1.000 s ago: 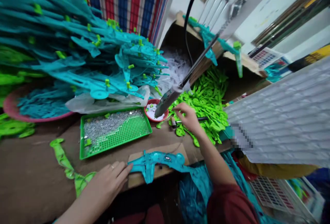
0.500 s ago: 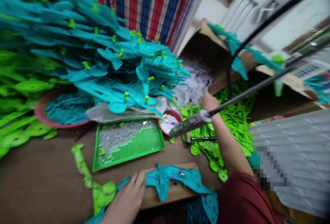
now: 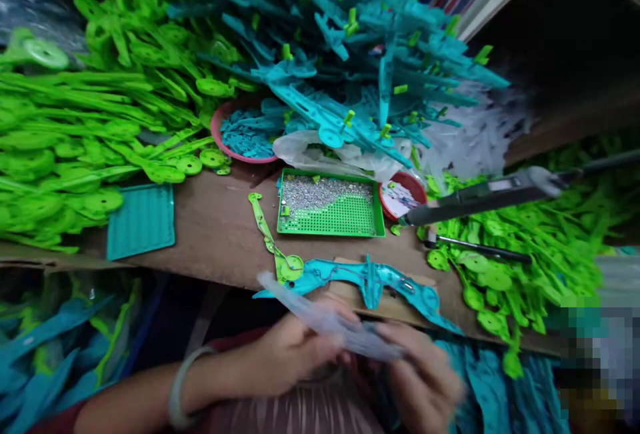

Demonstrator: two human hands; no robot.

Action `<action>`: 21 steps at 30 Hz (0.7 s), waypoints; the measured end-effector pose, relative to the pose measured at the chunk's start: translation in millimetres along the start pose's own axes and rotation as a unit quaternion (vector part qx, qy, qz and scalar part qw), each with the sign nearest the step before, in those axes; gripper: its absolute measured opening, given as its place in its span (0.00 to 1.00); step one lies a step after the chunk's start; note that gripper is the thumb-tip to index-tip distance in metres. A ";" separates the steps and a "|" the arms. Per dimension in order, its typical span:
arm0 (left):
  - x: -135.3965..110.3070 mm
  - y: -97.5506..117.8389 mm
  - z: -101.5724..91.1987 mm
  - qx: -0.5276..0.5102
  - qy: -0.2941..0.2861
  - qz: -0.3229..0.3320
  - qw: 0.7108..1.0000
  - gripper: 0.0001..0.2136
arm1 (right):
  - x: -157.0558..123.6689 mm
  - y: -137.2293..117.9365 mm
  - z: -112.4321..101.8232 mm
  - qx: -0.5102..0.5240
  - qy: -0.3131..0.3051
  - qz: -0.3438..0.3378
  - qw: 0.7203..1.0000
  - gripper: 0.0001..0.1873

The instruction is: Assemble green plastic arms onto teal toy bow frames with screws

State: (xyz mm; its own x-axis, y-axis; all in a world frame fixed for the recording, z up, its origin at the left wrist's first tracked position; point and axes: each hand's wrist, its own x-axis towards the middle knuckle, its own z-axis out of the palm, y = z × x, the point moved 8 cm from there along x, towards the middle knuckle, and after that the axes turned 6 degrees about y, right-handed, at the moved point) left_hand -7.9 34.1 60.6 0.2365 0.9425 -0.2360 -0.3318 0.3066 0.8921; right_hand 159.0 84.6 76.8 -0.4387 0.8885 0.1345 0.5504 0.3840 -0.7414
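Note:
My left hand (image 3: 295, 351), with a pale bangle on the wrist, grips a long translucent whitish plastic piece (image 3: 320, 317) above my lap. The fingers of my right hand (image 3: 423, 374), blurred by motion, close on the piece's other end. Just beyond lies a blue plastic bow-shaped part (image 3: 345, 271) along the table's front edge, with thin wires and a small component in it. A lime-green plastic arm-like part (image 3: 267, 237) lies against its left end. Behind them sits a green perforated tray (image 3: 330, 224) of small metal screws.
A screwdriver-like power tool (image 3: 480, 197) slants in from the right, above a hammer (image 3: 480, 249). Red bowl (image 3: 423, 191), pink basin (image 3: 217, 131), teal tray (image 3: 143, 221). Lime-green parts (image 3: 45, 147), blue parts (image 3: 310, 21) and translucent pieces (image 3: 480, 121) are heaped around.
My right hand has come back from the translucent heap to my lap. My left hand has left the blue part, and both hands now hold a translucent piece. The view has swung left.

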 end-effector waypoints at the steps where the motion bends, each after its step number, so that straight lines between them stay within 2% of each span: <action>1: -8.2 -0.6 -24.2 -0.001 0.072 -0.010 0.997 0.24 | -5.1 -12.0 16.5 0.034 -0.002 -0.030 0.999 0.27; 3: -26.1 3.2 -84.6 0.052 0.227 -0.035 0.972 0.25 | 4.6 -32.9 51.1 0.072 -0.006 -0.102 0.992 0.37; 5: -40.2 19.5 -142.5 0.118 0.352 -0.030 0.928 0.24 | 30.3 -46.2 84.3 0.039 -0.026 -0.174 0.984 0.52; 7: -38.0 27.3 -174.7 0.130 0.372 -0.047 0.918 0.25 | 52.0 -51.6 121.1 -0.038 -0.117 -0.248 0.961 0.58; 9: -25.7 22.3 -183.0 0.124 0.337 -0.080 0.930 0.25 | 64.4 -46.3 144.0 -0.082 -0.185 -0.272 0.941 0.57; 11: -12.8 9.7 -176.7 0.105 0.295 -0.111 0.943 0.24 | 68.8 -38.1 151.4 -0.098 -0.204 -0.263 0.938 0.57; 14: 0.0 -7.5 -162.7 0.075 0.258 -0.133 0.954 0.23 | 64.0 -30.7 150.2 -0.101 -0.202 -0.255 0.940 0.58; 17: 4.6 -16.2 -157.1 0.076 0.245 -0.142 0.956 0.23 | 58.7 -29.6 147.7 -0.094 -0.211 -0.258 0.938 0.57; 21: 3.8 -21.8 -160.9 0.160 0.246 -0.158 0.943 0.23 | 59.8 -33.7 147.3 -0.086 -0.232 -0.262 0.933 0.52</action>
State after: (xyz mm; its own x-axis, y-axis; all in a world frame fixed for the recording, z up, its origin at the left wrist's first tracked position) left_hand -146.7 52.4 -21.8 -0.2015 0.7821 -0.5896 -0.0055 0.6011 0.7992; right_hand 9.5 87.8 13.0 -0.9182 0.3774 0.1204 0.2613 0.8054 -0.5320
